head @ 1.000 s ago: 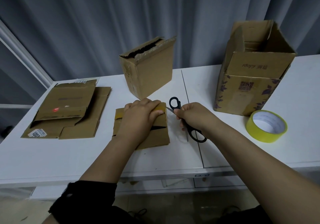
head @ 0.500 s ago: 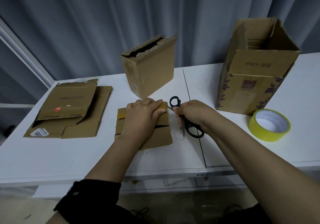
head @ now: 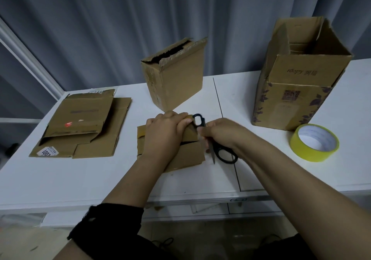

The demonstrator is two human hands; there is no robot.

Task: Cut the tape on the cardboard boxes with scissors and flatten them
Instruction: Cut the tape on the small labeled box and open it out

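right hand (head: 218,133), fingers wrapped round the black scissors (head: 217,153), has closed in on the small cardboard box (head: 186,157); left hand (head: 164,133) fingers clamp its flap. cutting looks imminent.

A yellow tape roll (head: 309,155) lies on the white table (head: 80,175) before grey curtains (head: 100,29).

Left hand (head: 164,137): grips a small box (head: 186,159) on the white table (head: 80,179).
Right hand (head: 219,133): holds black scissors (head: 225,155) just beside it.
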